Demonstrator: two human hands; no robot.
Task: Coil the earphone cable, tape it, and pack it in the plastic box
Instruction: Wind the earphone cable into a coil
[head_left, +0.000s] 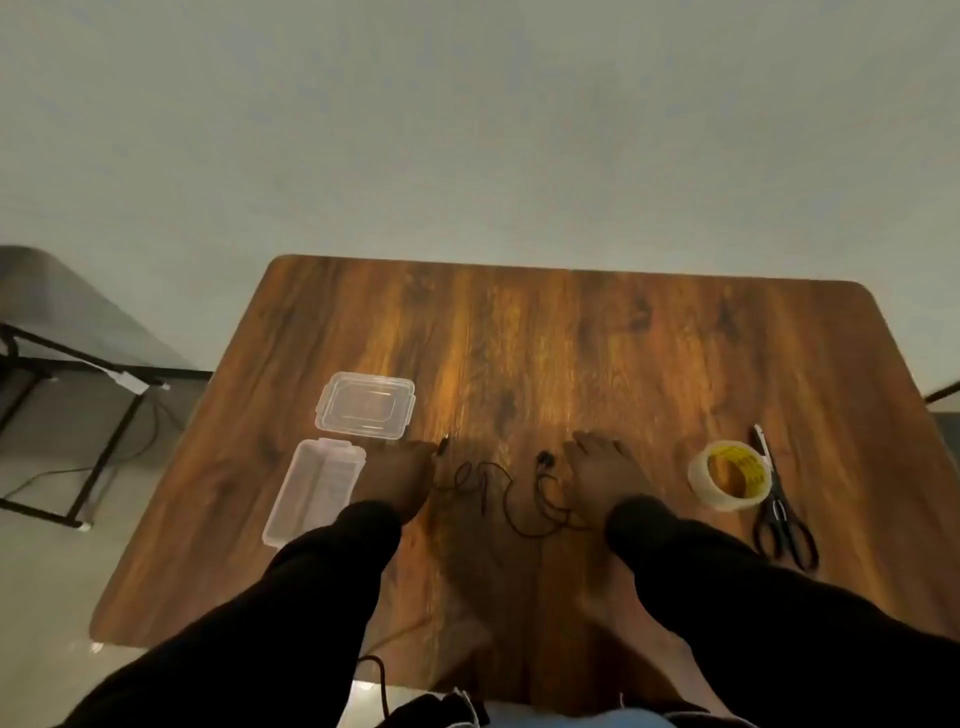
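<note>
Right, both hands are down flat on the table (571, 332), fingers straight, grasping nothing. The cable (514, 493) sprawls loose between the left hand (400, 478) and right hand (605, 475), uncoiled. So coiling hasn't begun, I'd say. The box (311, 493) and lid (366, 405) sit just outside the left hand; tape (727, 475) and scissors (782, 509) lie beyond the right. Next: pinch one end and start looping.
</note>
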